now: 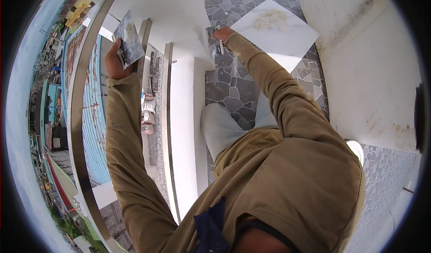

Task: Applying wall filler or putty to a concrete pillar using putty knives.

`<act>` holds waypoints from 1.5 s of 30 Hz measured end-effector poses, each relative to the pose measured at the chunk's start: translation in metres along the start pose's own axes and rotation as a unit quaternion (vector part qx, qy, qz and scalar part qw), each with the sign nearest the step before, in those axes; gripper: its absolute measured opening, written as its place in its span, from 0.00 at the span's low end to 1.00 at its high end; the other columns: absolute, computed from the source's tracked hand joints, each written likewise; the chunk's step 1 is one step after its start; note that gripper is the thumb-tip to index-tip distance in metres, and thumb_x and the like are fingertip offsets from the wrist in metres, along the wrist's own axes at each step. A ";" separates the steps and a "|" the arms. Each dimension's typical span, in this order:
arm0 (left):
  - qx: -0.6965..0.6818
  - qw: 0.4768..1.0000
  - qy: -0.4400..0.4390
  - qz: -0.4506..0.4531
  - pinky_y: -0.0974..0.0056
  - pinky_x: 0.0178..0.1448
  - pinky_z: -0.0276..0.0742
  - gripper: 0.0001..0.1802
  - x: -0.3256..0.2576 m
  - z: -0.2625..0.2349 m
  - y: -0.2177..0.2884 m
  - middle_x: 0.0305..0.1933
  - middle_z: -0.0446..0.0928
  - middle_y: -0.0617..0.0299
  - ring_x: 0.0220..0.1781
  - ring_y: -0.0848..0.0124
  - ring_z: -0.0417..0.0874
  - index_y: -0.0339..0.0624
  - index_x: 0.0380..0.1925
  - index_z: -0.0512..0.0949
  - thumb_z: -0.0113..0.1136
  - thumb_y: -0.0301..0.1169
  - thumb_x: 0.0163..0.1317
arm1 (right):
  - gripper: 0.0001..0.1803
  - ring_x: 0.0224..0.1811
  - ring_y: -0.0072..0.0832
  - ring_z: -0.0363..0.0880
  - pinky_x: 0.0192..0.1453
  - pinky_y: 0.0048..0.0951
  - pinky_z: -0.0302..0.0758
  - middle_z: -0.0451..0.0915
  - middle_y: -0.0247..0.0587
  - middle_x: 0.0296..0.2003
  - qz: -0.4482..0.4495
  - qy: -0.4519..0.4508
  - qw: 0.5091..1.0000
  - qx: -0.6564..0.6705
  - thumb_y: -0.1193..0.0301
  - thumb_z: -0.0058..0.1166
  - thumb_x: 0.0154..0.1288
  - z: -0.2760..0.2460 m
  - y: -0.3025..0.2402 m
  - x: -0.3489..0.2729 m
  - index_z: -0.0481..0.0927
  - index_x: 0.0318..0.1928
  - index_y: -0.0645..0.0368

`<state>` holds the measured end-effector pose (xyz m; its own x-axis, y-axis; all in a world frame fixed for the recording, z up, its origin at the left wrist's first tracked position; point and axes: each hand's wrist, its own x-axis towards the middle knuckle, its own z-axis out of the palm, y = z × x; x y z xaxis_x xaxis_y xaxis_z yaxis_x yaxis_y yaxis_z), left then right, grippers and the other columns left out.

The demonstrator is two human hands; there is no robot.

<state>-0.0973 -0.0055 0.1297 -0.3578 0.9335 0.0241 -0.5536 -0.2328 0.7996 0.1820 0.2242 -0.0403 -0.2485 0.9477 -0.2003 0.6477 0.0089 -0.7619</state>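
- Far left: a curved steel handrail (83,96) runs along the edge; beyond it lie rooftops and a street well below.
- Left hand (116,60): raised beside the rail, fingers closed around the lower edge of a square grey plate (129,39) carrying a small dab of pale paste. The plate is tilted, clear of the rail post (144,42) just beside it.
- Centre: a white ledge (182,118) borders the grey stone-pattern floor (229,87).
- Right hand (221,34): extended to the ledge corner, fingers wrapped on a small trowel (214,46) whose blade touches the ledge face.
- Right of it: a white tile (280,37) lies flat on the floor with a heap of pale paste (269,18) near its far edge.
- Far right: a stained white wall (368,64) closes the space; the floor room between ledge and wall is narrow.
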 end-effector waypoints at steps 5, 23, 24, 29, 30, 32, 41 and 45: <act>0.002 1.000 -0.011 0.011 0.61 0.43 0.78 0.13 0.006 0.025 -0.012 0.37 0.79 0.54 0.36 0.63 0.81 0.32 0.40 0.75 0.50 0.31 0.61 | 0.22 0.30 0.38 0.78 0.35 0.34 0.73 0.80 0.48 0.29 -0.082 -0.017 0.996 0.020 0.60 0.60 0.42 -0.021 -0.009 0.001 0.81 0.30 0.69; -0.042 0.999 -0.021 0.001 0.58 0.46 0.77 0.12 -0.004 0.022 -0.001 0.39 0.78 0.55 0.39 0.62 0.81 0.35 0.41 0.74 0.50 0.30 0.60 | 0.16 0.23 0.32 0.74 0.26 0.34 0.71 0.75 0.45 0.24 -0.072 0.016 0.993 0.093 0.71 0.58 0.40 -0.065 -0.084 -0.048 0.75 0.28 0.74; -0.040 0.999 -0.034 0.000 0.58 0.47 0.77 0.12 -0.002 0.033 -0.004 0.39 0.78 0.55 0.39 0.62 0.81 0.35 0.41 0.73 0.50 0.30 0.60 | 0.16 0.25 0.32 0.74 0.26 0.34 0.72 0.75 0.45 0.25 -0.061 0.007 0.993 0.102 0.72 0.58 0.41 -0.068 -0.074 -0.040 0.75 0.29 0.73; -0.052 0.998 -0.032 -0.007 0.58 0.47 0.77 0.13 -0.006 0.032 -0.004 0.40 0.78 0.54 0.40 0.62 0.81 0.34 0.42 0.73 0.50 0.30 0.61 | 0.12 0.27 0.33 0.76 0.26 0.32 0.75 0.74 0.43 0.25 -0.076 -0.047 0.981 0.170 0.74 0.57 0.43 -0.053 -0.101 -0.062 0.75 0.29 0.71; -0.054 0.998 -0.023 -0.003 0.58 0.47 0.77 0.13 -0.005 0.023 -0.002 0.40 0.78 0.54 0.40 0.62 0.81 0.34 0.42 0.73 0.50 0.30 0.61 | 0.11 0.25 0.32 0.76 0.26 0.32 0.75 0.74 0.41 0.24 -0.073 -0.048 0.972 0.217 0.74 0.57 0.44 -0.050 -0.119 -0.077 0.75 0.28 0.70; -0.018 0.999 -0.041 0.012 0.60 0.47 0.77 0.13 0.003 0.015 -0.002 0.40 0.78 0.54 0.40 0.62 0.81 0.33 0.42 0.73 0.50 0.30 0.61 | 0.11 0.24 0.32 0.76 0.27 0.31 0.75 0.73 0.40 0.23 -0.068 -0.047 0.962 0.261 0.74 0.57 0.44 -0.062 -0.143 -0.088 0.75 0.28 0.69; -0.029 0.999 -0.042 -0.005 0.60 0.47 0.76 0.13 -0.002 0.015 0.003 0.39 0.79 0.54 0.39 0.62 0.81 0.32 0.41 0.74 0.50 0.31 0.61 | 0.09 0.20 0.31 0.73 0.20 0.38 0.71 0.73 0.46 0.20 -0.140 0.020 0.964 0.225 0.75 0.56 0.44 -0.096 -0.145 -0.057 0.74 0.23 0.71; -0.049 0.998 -0.041 -0.006 0.59 0.45 0.77 0.12 -0.007 0.010 -0.002 0.39 0.78 0.54 0.38 0.62 0.81 0.35 0.41 0.73 0.50 0.30 0.60 | 0.15 0.22 0.33 0.74 0.21 0.40 0.71 0.74 0.47 0.25 -0.009 -0.056 0.988 0.141 0.73 0.58 0.43 -0.049 -0.091 -0.053 0.74 0.31 0.72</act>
<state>-0.0862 -0.0086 0.1342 -0.2913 0.9543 0.0672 -0.6291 -0.2441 0.7380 0.1711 0.1883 0.0700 -0.3470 0.9066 -0.2403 0.4206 -0.0786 -0.9039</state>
